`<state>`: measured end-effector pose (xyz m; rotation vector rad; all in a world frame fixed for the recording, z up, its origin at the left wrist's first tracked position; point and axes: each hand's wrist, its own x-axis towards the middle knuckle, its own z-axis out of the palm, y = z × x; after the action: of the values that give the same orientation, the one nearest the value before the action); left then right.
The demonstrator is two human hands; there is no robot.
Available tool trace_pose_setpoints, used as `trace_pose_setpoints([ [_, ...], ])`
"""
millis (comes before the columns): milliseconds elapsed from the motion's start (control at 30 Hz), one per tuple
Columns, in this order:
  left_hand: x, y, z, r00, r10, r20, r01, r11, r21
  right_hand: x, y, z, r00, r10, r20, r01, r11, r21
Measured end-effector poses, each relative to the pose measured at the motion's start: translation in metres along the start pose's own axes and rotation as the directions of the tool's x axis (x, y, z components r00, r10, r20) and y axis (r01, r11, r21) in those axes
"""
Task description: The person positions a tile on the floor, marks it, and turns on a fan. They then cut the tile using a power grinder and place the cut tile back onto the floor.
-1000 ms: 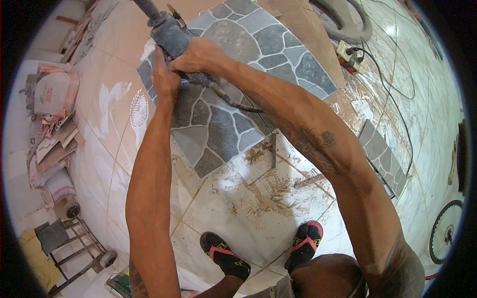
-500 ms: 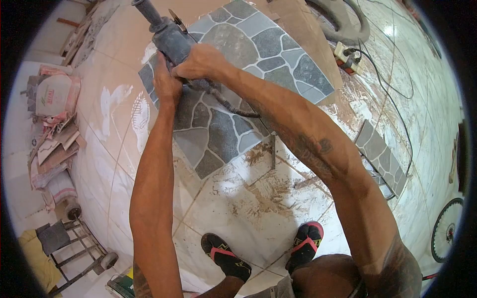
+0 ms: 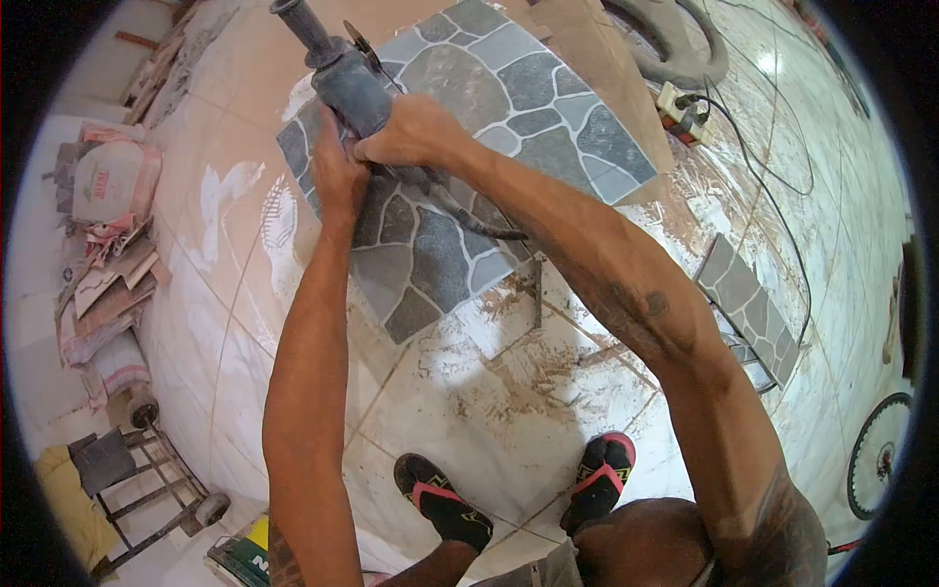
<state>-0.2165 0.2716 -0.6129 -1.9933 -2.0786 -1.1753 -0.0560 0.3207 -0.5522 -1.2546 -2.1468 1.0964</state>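
A dusty grey angle grinder point(image 3: 352, 90) with a thin disc at its upper right lies across the upper left part of a large stone-patterned tile point(image 3: 450, 83). My left hand point(image 3: 337, 176) is closed around the left side of its body. From the right, my right hand point(image 3: 413, 132) wraps round the same body, its thumb near my left hand. The grinder's side handle points up and left. A dark cord runs from the tool down and right over the tile. Where the disc meets the tile, if it does, I cannot make out.
Cardboard point(image 3: 558, 29) lies under the tile. A power strip point(image 3: 682, 115) with black cables sits at upper right. A narrow cut tile piece point(image 3: 748, 313) lies at right. Bags and scraps, a trolley point(image 3: 161, 479) and a green box point(image 3: 240, 560) stand at left. A wheel point(image 3: 877, 455) is lower right.
The grinder and both hands have shifted slightly right and down across the tile, and the cord has moved with them. Both hands keep their hold.
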Motion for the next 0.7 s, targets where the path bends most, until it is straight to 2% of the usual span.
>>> trace_pose_setpoints([
  [100,-0.005,0.004,-0.001,1.0,0.024,-0.007,-0.024,0.999,-0.039,-0.006,0.005,0.006,0.997,-0.027,-0.073,0.029,0.999,0.036],
  [200,-0.012,0.011,-0.003,1.0,0.005,0.011,-0.005,1.0,-0.023,-0.017,0.002,0.0,0.996,0.093,-0.014,-0.094,0.995,-0.038],
  [400,-0.026,0.015,-0.004,1.0,0.002,0.016,-0.002,1.0,-0.031,-0.033,0.005,-0.004,0.995,0.089,0.034,-0.09,0.996,0.002],
  [500,-0.026,0.013,-0.001,0.999,0.047,-0.021,-0.046,0.999,0.006,-0.03,0.003,-0.001,0.993,0.118,0.021,-0.119,0.993,0.01],
  [600,-0.017,0.017,-0.003,0.997,-0.061,0.056,0.067,0.991,-0.117,-0.019,0.002,0.001,0.999,0.039,-0.005,-0.039,0.999,0.036],
  [700,-0.01,0.004,0.004,0.999,0.033,-0.024,-0.032,0.999,0.017,-0.004,0.003,0.004,0.997,0.079,0.004,-0.079,0.997,0.0],
])
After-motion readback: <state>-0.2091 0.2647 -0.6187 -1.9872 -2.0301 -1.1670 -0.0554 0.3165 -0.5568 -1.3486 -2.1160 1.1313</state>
